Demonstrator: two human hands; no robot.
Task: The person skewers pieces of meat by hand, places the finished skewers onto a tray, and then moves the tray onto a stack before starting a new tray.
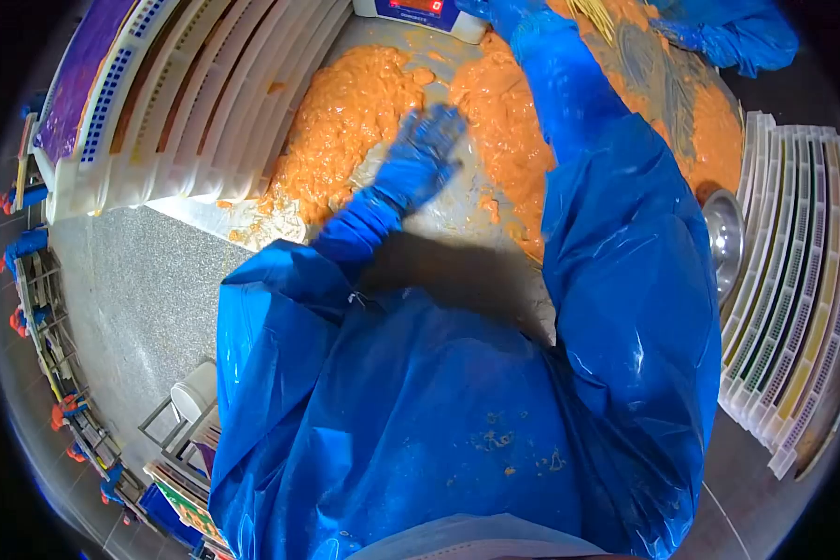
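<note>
My left hand (422, 154), in a wet blue glove, is open with its fingers stretched out. It is over the metal table (448, 210), in the gap between two heaps of glossy orange meat-like pieces, the left heap (350, 112) and the right heap (504, 121). Nothing shows in its grasp. My right hand (513, 17), also gloved in blue, reaches to the top edge beside a digital scale (467, 26) with a red display. The frame edge cuts off its fingers, so its grip is hidden.
Stacked white crates (196, 103) stand at left, more crates (784, 280) at right. A metal bowl (721, 243) sits by the right crates. Thin sticks (595, 17) lie at the top. Another person's gloved hand (679, 35) is at top right. A white bucket (194, 392) stands lower left.
</note>
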